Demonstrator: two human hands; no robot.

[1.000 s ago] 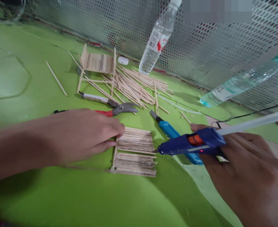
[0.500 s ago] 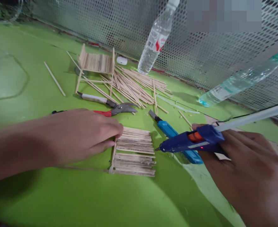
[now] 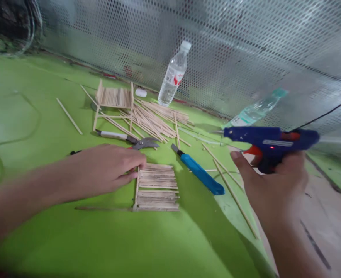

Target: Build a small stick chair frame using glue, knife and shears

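Note:
My left hand (image 3: 115,166) pinches the upper left corner of a small panel of wooden sticks (image 3: 158,187) lying flat on the green surface. Its sticks run side by side, with a narrow gap near the middle, and one long stick sticks out leftward from its lower corner. A blue hot glue gun (image 3: 254,137) is gripped in my right hand (image 3: 277,189), raised to the right with its nozzle pointing left, apart from the panel. A red light glows on its side. Between panel and glue gun lies a blue utility knife (image 3: 202,173), blade out.
Behind my left hand lie pruning shears (image 3: 143,143), partly covered. Further back are a small stick-built chair (image 3: 115,97), a pile of loose sticks (image 3: 154,117), a water bottle (image 3: 173,75) and a greenish bottle (image 3: 257,110) by the perforated metal panel (image 3: 106,42). Loose sticks (image 3: 236,199) lie at right.
My right hand has lifted the glue gun up and right, away from the stick panel's right edge. My left hand stays on the panel. The camera view has shifted.

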